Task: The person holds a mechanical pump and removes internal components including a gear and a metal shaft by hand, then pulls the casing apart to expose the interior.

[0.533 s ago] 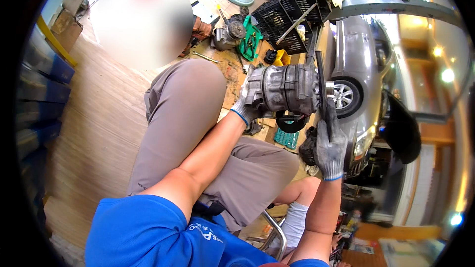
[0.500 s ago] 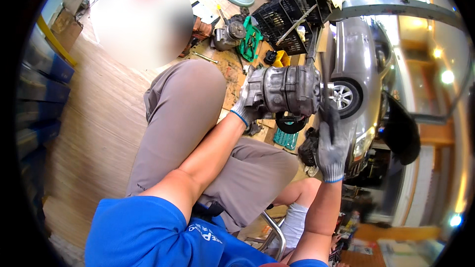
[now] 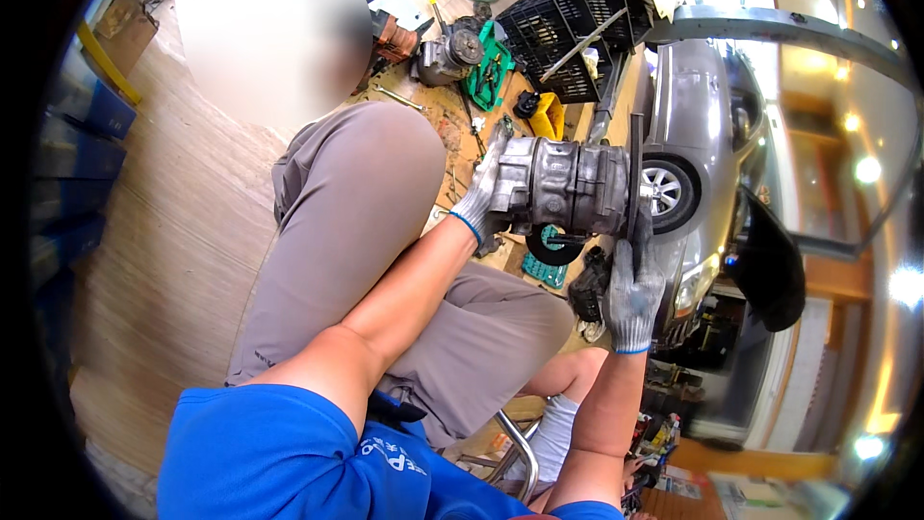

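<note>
A grey metal compressor, a ribbed cylinder, is held up sideways in front of my knees. My left hand, in a whitish knitted glove with a blue cuff, grips its left end; part of those fingers is hidden behind the housing. At the opposite end stands a thin dark plate, seen edge-on. The gloved right hand, dirty grey over the fingers, is closed about the plate's lower edge. Just under the compressor a black ring shows, partly covered by it.
On the work surface beyond are another compressor, a green tool case, a yellow container and a wrench. Black crates stand behind. A grey car is at the right. A blurred person is at far left.
My right hand, smeared by motion before, now shows sharply and sits a little higher, against the dark plate. The plate now shows as a thin upright edge. My left hand keeps its grip.
</note>
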{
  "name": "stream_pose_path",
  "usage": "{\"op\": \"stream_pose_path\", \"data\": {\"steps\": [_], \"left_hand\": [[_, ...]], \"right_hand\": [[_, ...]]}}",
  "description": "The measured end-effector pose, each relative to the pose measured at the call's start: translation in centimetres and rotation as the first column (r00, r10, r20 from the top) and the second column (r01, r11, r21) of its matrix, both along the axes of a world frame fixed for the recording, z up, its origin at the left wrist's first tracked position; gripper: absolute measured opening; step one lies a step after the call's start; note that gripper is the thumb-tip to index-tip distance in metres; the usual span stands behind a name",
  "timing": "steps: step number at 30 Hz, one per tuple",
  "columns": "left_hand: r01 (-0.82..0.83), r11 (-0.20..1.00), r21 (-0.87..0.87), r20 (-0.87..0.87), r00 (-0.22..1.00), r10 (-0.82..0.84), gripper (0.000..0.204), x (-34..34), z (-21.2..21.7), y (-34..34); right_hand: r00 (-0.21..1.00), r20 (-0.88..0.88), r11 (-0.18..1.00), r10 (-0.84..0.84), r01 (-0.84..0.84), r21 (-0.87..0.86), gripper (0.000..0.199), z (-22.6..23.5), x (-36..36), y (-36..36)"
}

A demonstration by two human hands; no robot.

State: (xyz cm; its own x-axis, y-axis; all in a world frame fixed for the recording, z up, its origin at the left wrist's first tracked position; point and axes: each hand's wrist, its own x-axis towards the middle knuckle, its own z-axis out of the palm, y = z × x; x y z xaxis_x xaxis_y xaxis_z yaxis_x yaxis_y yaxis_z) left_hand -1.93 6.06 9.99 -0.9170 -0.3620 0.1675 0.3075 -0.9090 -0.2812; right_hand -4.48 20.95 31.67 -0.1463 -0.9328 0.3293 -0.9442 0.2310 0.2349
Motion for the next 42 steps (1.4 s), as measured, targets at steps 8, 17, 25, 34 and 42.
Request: {"op": "stream_pose_path", "data": {"steps": [8,17,25,34,42], "left_hand": [[0.072,0.997,0.011,0.142,0.987,-0.073,0.086,-1.3,-0.5,1.0],[0.051,0.998,0.033,0.149,0.987,-0.056,0.083,-2.7,-2.3,2.0],[0.043,0.986,0.161,0.065,0.996,-0.054,0.059,-2.0,-1.6,1.4],[0.022,0.995,0.096,0.035,0.999,-0.026,0.081,-0.3,0.2,0.9],[-0.187,0.962,-0.2,0.045,0.979,0.199,0.091,-1.8,-1.5,1.2]], "right_hand": [[0.992,0.094,0.995,-0.079,0.084,-0.051,0.055,-0.8,0.3,0.0],[0.979,0.156,0.99,-0.132,0.139,-0.03,0.053,-1.4,-0.4,0.3],[0.982,0.14,0.99,-0.129,0.134,-0.03,0.053,-1.9,0.3,0.2],[0.897,0.251,0.931,-0.364,0.343,0.122,0.05,0.2,3.2,-0.9],[0.959,0.081,0.96,-0.272,0.265,0.091,0.049,0.0,3.3,-0.8]]}}
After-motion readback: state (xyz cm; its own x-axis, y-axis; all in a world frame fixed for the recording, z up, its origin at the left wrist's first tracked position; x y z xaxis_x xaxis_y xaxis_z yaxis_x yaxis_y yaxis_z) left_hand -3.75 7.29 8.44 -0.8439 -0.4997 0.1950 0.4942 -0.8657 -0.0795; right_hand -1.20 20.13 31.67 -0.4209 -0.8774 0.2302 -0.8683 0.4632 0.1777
